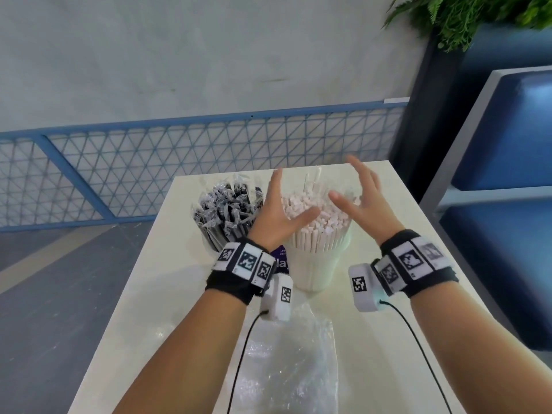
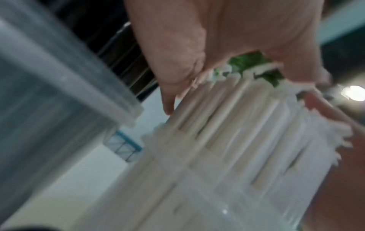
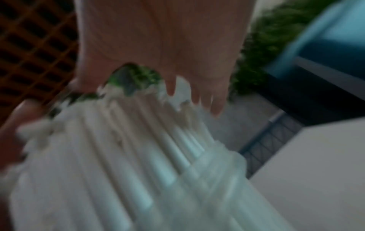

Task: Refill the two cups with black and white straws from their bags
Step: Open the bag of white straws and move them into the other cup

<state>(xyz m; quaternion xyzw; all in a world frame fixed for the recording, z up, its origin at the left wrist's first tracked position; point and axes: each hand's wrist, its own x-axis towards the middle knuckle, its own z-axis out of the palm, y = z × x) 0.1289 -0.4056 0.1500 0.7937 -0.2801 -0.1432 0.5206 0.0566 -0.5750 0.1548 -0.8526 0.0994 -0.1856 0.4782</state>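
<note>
A clear cup point(image 1: 316, 265) packed with white straws point(image 1: 316, 216) stands mid-table; the same white straws point(image 2: 227, 125) point(image 3: 122, 156) fill both blurred wrist views. To its left a second cup holds wrapped black straws point(image 1: 227, 210), whose cup wall point(image 2: 49, 78) shows in the left wrist view. My left hand point(image 1: 280, 210) hovers at the left side of the white straw tops, fingers straight. My right hand point(image 1: 358, 201) hovers at their right side, fingers spread. Neither hand grips anything. An empty clear plastic bag point(image 1: 295, 363) lies crumpled at the table's near end.
The white table point(image 1: 149, 294) ends just beyond the cups. A blue mesh railing point(image 1: 149, 162) runs behind it. Blue cushioned seating point(image 1: 507, 144) stands to the right, with a green plant point(image 1: 466, 16) above. A dark purple packet point(image 1: 280, 261) peeks out between the cups.
</note>
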